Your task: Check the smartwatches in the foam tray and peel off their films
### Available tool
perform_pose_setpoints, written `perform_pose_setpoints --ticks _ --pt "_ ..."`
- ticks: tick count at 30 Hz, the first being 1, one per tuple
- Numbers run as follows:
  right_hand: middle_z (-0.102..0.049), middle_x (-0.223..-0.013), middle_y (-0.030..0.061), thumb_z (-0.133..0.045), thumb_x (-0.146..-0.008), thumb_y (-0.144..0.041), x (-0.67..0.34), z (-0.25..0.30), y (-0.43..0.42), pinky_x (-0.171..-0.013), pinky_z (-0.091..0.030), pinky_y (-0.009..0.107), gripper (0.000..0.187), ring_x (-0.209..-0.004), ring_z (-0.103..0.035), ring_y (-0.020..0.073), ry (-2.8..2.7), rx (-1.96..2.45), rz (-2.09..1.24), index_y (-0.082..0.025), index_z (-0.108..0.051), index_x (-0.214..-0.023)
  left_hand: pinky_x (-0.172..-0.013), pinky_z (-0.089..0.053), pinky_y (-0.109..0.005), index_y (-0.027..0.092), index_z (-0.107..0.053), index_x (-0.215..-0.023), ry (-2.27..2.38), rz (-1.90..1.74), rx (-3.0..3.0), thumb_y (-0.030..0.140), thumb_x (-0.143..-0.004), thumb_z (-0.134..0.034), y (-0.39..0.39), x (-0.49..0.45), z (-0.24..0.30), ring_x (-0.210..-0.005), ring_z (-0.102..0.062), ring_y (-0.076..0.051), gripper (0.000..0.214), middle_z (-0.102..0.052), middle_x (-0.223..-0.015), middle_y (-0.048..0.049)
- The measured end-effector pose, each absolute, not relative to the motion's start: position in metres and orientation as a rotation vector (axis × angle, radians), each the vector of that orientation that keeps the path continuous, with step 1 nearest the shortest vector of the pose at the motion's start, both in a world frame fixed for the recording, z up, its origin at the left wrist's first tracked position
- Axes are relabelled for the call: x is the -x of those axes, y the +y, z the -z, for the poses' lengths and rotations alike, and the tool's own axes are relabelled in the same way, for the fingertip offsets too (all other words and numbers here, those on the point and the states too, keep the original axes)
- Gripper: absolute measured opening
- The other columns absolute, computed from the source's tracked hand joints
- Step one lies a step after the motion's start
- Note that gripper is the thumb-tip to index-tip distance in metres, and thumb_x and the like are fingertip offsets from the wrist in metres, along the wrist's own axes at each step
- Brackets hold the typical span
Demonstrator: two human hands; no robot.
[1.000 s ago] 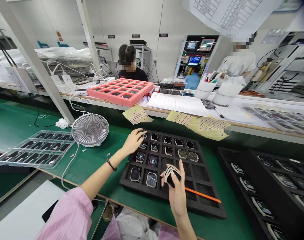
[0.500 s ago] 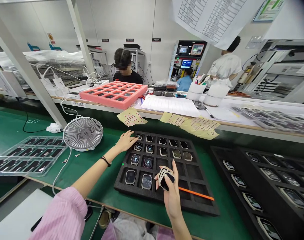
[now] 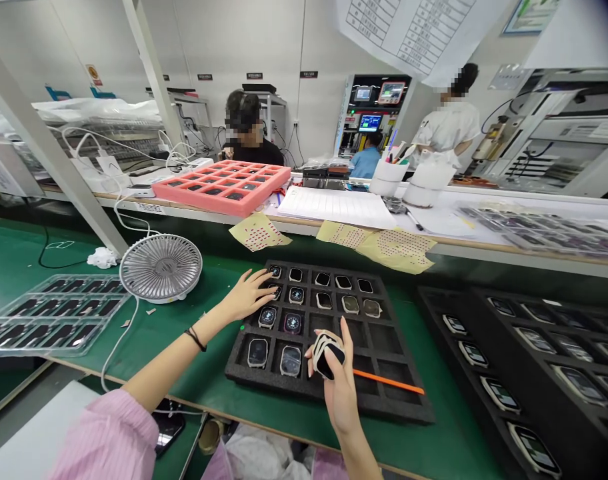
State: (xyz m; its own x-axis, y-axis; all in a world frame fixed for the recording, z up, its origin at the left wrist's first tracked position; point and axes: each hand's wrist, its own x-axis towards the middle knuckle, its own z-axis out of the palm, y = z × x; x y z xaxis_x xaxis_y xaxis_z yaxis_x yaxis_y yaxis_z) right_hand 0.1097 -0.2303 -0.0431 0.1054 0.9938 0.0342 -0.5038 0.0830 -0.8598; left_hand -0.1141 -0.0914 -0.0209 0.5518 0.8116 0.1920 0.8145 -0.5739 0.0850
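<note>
My left hand rests at the upper left corner of a black foam tray, its fingertips on or just over the watches in the first compartments. Several square smartwatches sit in the tray's cells, and some cells hold nothing visible. My right hand is above the tray's lower middle, gripping a black smartwatch with white strips across it. Its lower face is partly hidden by my fingers. An orange stick lies across the tray just right of that hand.
A pink foam tray stands on the shelf ahead. A desk fan and a clear plastic tray are on the green mat at left. Black trays of watches lie at right. A co-worker sits beyond the shelf.
The whole scene has slid left and slightly up in view as my head moves. My left hand has drawn back a little toward the tray's left edge. My right hand keeps its hold.
</note>
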Motion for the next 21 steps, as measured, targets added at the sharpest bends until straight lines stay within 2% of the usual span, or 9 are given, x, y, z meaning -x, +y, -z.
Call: perform_pose_setpoints --ticks 3,7,11,17,21 --pt "-0.057 -0.103 0.0025 -0.053 -0.089 -0.037 -0.110 0.043 -0.230 -0.058 -0.049 0.030 0.065 -0.069 -0.057 0.0141 -0.769 0.809 -1.311 -0.035 -0.020 -0.145 -0.112 -0.022 -0.042 0.027 -0.066 -0.115 -1.397 0.419 2.791 0.041 -0.098 -0.032 -0.095 0.117 0.015 -0.133 -0.036 -0.023 0.041 -0.048 -0.141 -0.0044" --pt "-0.057 -0.104 0.0030 -0.053 -0.089 -0.037 -0.110 0.044 -0.231 -0.059 -0.050 0.031 0.065 -0.069 -0.057 0.0146 -0.768 0.805 -1.313 -0.036 -0.020 -0.145 -0.107 -0.030 -0.041 0.024 -0.061 -0.123 -1.434 0.482 2.783 0.042 -0.098 -0.032 -0.087 0.103 0.014 -0.129 -0.040 -0.024 0.042 -0.049 -0.138 -0.0086" --pt "-0.056 -0.107 0.0037 -0.053 -0.089 -0.038 -0.111 0.044 -0.231 -0.058 -0.050 0.031 0.066 -0.073 -0.059 0.0167 -0.782 0.800 -1.325 -0.040 -0.019 -0.145 -0.109 -0.027 -0.045 0.027 -0.056 -0.129 -1.360 0.378 2.817 0.047 -0.097 -0.032 -0.074 0.079 0.022 -0.134 -0.035 -0.025 0.044 -0.043 -0.143 -0.0091" --pt "-0.055 -0.108 0.0044 -0.054 -0.089 -0.036 -0.111 0.048 -0.231 -0.057 -0.049 0.030 0.065 -0.072 -0.058 0.0158 -0.783 0.778 -1.329 -0.039 -0.020 -0.145 -0.112 -0.022 -0.049 0.027 -0.057 -0.128 -1.276 0.339 2.846 0.051 -0.096 -0.034 -0.074 0.065 0.032 -0.137 -0.030 -0.028 0.046 -0.042 -0.145 -0.0085" --pt "-0.053 -0.111 0.0044 -0.053 -0.090 -0.036 -0.111 0.050 -0.231 -0.057 -0.049 0.029 0.065 -0.073 -0.058 0.0156 -0.774 0.758 -1.333 -0.042 -0.019 -0.145 -0.110 -0.027 -0.042 0.031 -0.061 -0.122 -1.219 0.441 2.946 0.049 -0.097 -0.031 -0.077 0.077 0.026 -0.133 -0.037 -0.023 0.043 -0.048 -0.141 -0.0022"
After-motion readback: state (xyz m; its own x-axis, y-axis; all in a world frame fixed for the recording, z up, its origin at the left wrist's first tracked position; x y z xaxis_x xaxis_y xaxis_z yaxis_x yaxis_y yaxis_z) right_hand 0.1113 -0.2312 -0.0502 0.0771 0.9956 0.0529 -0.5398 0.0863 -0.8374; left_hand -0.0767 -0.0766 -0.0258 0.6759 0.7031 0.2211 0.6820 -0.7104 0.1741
